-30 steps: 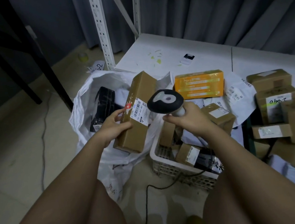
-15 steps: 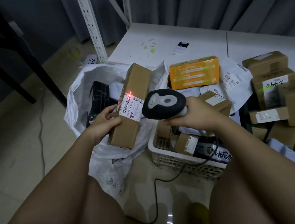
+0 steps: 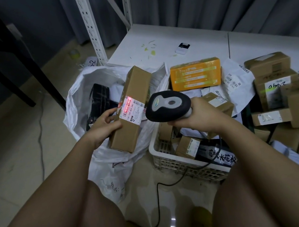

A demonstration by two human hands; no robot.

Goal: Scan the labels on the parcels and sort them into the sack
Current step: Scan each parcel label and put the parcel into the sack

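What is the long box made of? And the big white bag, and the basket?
The long box looks like plain brown cardboard, matte with creased edges. The white sack seems thin, crinkly plastic, perhaps woven. The basket looks like stiff white plastic with a moulded grid.

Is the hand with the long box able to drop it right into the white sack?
Probably yes. The left hand holds the long box right over the white sack, whose mouth gapes open beneath it. Nothing lies between them; the black parcel inside leaves room.

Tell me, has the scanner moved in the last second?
Yes. The scanner in the right hand has come nearer the person: its head overlapped a corner of the orange box before and now sits clear below it.
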